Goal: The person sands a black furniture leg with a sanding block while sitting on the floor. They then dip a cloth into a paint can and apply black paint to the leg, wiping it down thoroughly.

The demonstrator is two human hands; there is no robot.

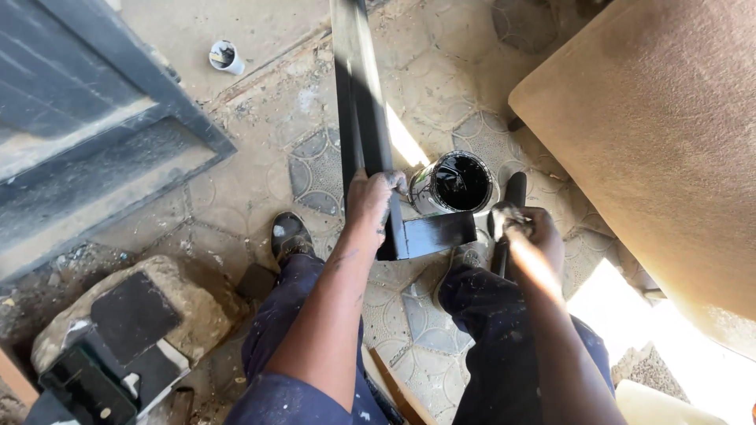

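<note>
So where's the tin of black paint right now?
The open paint tin stands on the patterned floor near the middle of the head view, between the left hand on the black metal bar and the right hand.

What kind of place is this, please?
Probably an outdoor yard used as a metal workshop. The ground is dusty patterned paving, an open can of black paint stands there, and the left hand holds a black metal bar.

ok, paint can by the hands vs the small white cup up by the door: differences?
The paint can stands upright, mouth up, full of black paint; the white cup lies tipped on its side. The can is bigger and sits between both hands; the cup lies far off, untouched. Both are round, open and on the floor.
</note>
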